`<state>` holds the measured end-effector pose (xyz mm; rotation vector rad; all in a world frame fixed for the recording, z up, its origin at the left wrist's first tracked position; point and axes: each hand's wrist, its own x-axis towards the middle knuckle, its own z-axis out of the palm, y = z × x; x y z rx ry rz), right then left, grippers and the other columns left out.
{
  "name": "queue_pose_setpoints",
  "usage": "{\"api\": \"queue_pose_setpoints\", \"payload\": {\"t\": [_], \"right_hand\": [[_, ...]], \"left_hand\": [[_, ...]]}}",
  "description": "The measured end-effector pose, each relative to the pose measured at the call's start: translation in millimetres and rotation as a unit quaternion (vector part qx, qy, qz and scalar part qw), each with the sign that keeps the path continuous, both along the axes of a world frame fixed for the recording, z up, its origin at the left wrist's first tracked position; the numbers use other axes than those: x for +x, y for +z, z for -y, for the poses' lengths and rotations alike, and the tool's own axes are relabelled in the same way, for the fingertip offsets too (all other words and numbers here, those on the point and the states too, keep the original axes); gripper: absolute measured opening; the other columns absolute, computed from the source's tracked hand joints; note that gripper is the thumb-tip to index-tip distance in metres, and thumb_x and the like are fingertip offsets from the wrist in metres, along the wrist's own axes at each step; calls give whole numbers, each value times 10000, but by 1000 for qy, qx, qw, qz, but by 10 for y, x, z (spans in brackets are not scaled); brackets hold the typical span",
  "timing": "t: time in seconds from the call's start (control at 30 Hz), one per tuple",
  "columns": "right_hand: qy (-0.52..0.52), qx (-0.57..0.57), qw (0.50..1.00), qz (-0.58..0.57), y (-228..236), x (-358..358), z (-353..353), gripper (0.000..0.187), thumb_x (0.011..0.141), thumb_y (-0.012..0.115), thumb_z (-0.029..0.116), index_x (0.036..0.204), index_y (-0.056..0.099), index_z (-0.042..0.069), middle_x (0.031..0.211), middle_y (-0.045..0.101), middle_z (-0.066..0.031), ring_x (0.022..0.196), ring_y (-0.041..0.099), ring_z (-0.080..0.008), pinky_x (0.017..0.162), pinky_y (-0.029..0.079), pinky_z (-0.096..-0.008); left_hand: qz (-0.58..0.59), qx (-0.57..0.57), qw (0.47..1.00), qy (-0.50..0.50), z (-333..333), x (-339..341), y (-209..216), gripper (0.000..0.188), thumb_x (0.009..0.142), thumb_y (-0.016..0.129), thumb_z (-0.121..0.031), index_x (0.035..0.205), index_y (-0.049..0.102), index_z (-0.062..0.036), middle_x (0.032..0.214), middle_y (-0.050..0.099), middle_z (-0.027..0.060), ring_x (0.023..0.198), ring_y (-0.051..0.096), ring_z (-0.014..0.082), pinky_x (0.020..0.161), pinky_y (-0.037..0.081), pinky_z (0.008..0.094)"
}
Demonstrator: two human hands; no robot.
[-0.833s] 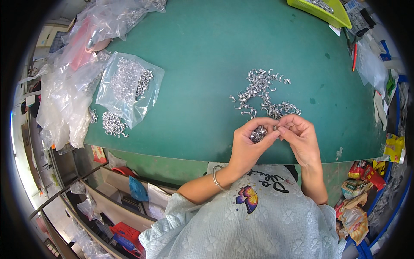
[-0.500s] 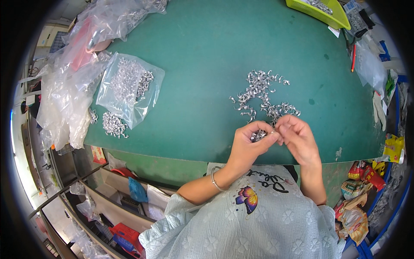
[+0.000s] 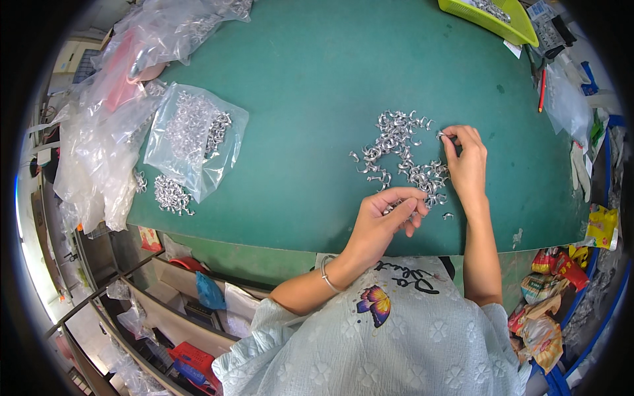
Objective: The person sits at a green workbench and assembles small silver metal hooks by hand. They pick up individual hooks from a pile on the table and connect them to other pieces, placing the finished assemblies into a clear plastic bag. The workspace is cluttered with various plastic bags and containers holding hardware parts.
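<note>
On the green worktop (image 3: pixel 297 132), near its front edge: both hands at a scatter of curved metal pieces (image 3: pixel 394 137).
Left hand (image 3: pixel 375 223) half curled in front of the scatter's near end, several silvery pieces cupped between thumb and fingers, exact count hidden; right hand (image 3: pixel 469 162) to the right of the scatter, thumb and forefinger drawn together on one small piece (image 3: pixel 440 134), whether this touches the surface cannot be told; a single stray piece (image 3: pixel 448 216) lies apart, to the right of the left hand; farther left, a clear bag (image 3: pixel 210 181) holding similar pieces lies flat, a compact heap (image 3: pixel 172 195) just beside its lower left corner.
</note>
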<state>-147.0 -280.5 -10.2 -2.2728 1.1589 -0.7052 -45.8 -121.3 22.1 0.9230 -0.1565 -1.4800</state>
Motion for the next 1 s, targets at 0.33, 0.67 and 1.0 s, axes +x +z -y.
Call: {"api": "queue_pose_setpoints", "payload": {"t": [0.33, 0.67, 1.0], "right_hand": [[16, 414, 864, 288, 373, -209, -536, 97, 775, 593, -46, 861, 569, -6, 861, 617, -62, 750, 541, -86, 652, 430, -220], [179, -42, 959, 217, 630, -190, -739, 191, 597, 674, -110, 756, 595, -40, 807, 596, -121, 707, 568, -245, 597, 464, -309], [191, 48, 943, 269, 732, -244, -783, 221, 605, 674, -107, 809, 599, -67, 776, 601, -140, 696, 577, -254, 601, 458, -316]], "left_hand": [[51, 28, 997, 53, 29, -54, 1, 131, 809, 612, -71, 928, 604, -15, 699, 522, -21, 563, 439, 39, 493, 360, 181], [155, -17, 987, 34, -50, -78, 169, 86, 776, 632, -31, 858, 622, -5, 769, 563, -5, 696, 493, 60, 636, 406, 197], [225, -120, 966, 35, -110, -25, 275, 136, 753, 617, 26, 888, 622, 10, 833, 588, 63, 734, 514, 107, 643, 402, 221]]}}
